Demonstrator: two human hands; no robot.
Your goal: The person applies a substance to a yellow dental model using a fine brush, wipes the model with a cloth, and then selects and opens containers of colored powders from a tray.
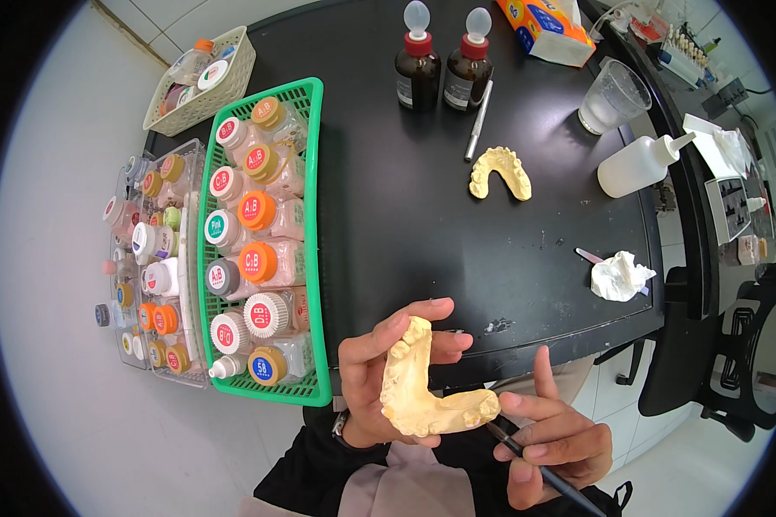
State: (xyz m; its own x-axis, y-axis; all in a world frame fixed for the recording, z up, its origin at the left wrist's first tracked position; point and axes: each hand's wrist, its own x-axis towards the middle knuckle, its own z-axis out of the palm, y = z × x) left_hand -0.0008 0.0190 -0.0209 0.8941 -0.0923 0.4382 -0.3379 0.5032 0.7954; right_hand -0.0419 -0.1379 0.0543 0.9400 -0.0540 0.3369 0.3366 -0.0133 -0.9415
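A yellow plaster dental cast (418,398), shaped like an arch with teeth, is held up near the table's front edge. My left hand (365,370) grips it, fingers behind and around its left side. My right hand (565,444) holds a dark, slim-handled brush or carving tool (547,474) between thumb and fingers, its index finger raised. The tool's tip meets or nearly meets the right end of the cast; its exact kind is hard to tell. A second yellow dental cast (501,173) lies on the black table further back.
A green basket (317,258) of powder bottles stands at left, beside a clear box (194,336) of jars and a cream basket (243,65). Further back are two brown dropper bottles (418,73), a metal tool (478,122), tissues (560,39), a cup (614,96), a squeeze bottle (636,168) and crumpled tissue (619,277).
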